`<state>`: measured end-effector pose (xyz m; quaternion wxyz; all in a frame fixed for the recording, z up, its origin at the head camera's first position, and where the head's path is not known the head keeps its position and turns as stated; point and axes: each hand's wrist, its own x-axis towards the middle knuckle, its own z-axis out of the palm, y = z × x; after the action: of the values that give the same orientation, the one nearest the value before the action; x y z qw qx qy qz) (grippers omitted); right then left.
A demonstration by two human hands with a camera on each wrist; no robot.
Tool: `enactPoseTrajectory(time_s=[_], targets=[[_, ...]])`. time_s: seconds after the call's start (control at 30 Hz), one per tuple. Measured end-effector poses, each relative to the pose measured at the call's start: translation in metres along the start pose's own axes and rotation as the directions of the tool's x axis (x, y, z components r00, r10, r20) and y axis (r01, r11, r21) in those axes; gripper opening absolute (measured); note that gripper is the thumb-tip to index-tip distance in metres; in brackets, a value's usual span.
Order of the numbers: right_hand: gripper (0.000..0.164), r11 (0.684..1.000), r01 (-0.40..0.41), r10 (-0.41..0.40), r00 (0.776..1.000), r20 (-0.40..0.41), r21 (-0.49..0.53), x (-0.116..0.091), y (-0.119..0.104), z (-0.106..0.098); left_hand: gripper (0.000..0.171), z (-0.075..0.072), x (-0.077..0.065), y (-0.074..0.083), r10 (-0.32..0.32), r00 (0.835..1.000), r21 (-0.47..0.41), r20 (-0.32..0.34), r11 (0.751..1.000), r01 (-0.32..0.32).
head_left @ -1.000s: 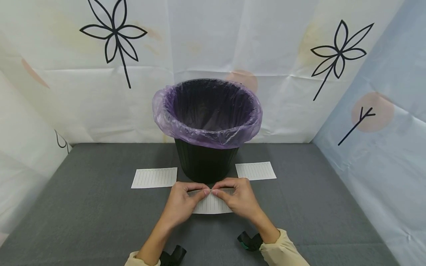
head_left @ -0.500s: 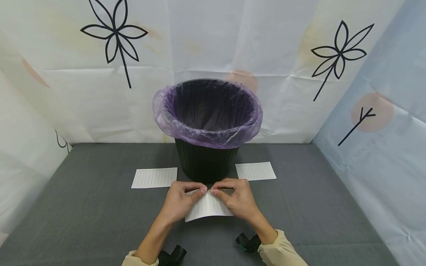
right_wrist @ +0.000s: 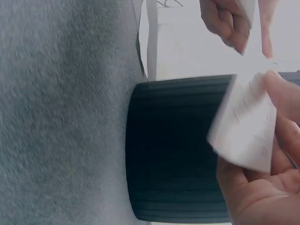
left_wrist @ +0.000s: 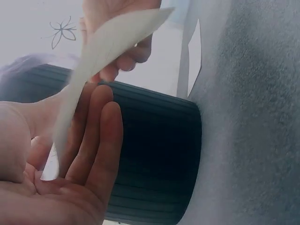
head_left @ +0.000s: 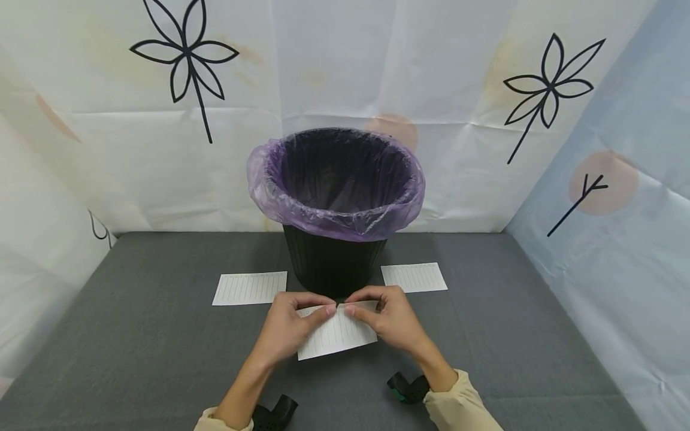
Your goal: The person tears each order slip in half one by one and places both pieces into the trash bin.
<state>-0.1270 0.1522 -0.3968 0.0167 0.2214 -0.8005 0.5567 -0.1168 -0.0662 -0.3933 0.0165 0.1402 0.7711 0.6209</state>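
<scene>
A white slip of paper (head_left: 335,336) printed with thin lines is held above the grey table, in front of the bin. My left hand (head_left: 291,326) pinches its upper edge between thumb and fingers. Close beside it, my right hand (head_left: 389,317) pinches the same edge, and a small notch shows between the two thumbs. In the left wrist view the paper (left_wrist: 89,61) bends and runs across to the other hand. The right wrist view shows the paper's end (right_wrist: 248,126) jutting over the right fingers (right_wrist: 229,180).
A black bin (head_left: 335,263) with a purple liner (head_left: 334,221) stands just beyond the hands. One lined slip (head_left: 250,288) lies left of it, another (head_left: 414,277) right. Patterned cloth walls (head_left: 334,60) enclose the grey table (head_left: 145,335) behind and at the sides.
The paper's lower edge has swung out toward me and now slants, lower on the left. The right hand has shifted slightly right and up; a notch now shows at the upper edge.
</scene>
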Motion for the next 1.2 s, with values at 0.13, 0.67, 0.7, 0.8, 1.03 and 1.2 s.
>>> enactPoseTrajectory(time_s=[0.13,0.67,0.7,0.8,1.03,1.2], targets=[[0.006,1.000,-0.007,0.007,1.000,0.007,-0.021,0.000,0.000,-0.004,0.010,-0.003,0.000,0.000,0.000,1.000,-0.026,0.011,1.000,0.000],[0.009,0.997,-0.055,0.054,0.998,-0.024,-0.046,0.001,0.001,-0.012,0.006,-0.009,0.001,0.000,-0.044,0.999,0.042,0.006,0.998,0.044],[0.009,0.997,-0.063,0.062,0.998,-0.018,-0.037,0.000,0.000,-0.013,0.005,-0.009,0.001,0.000,-0.044,0.999,0.051,-0.006,0.998,0.044],[0.009,0.997,-0.077,0.077,0.997,-0.007,-0.013,0.000,0.001,-0.015,0.004,-0.010,0.001,0.001,-0.050,0.998,0.054,-0.031,0.997,0.051],[0.007,0.998,-0.058,0.057,0.997,-0.051,-0.031,0.000,0.001,-0.014,0.013,-0.011,0.001,0.000,-0.071,0.997,-0.019,-0.008,0.997,0.071],[0.004,0.998,-0.044,0.042,0.996,-0.077,-0.035,0.000,0.002,-0.014,0.016,-0.012,0.001,0.000,-0.078,0.997,-0.029,-0.014,0.997,0.078]])
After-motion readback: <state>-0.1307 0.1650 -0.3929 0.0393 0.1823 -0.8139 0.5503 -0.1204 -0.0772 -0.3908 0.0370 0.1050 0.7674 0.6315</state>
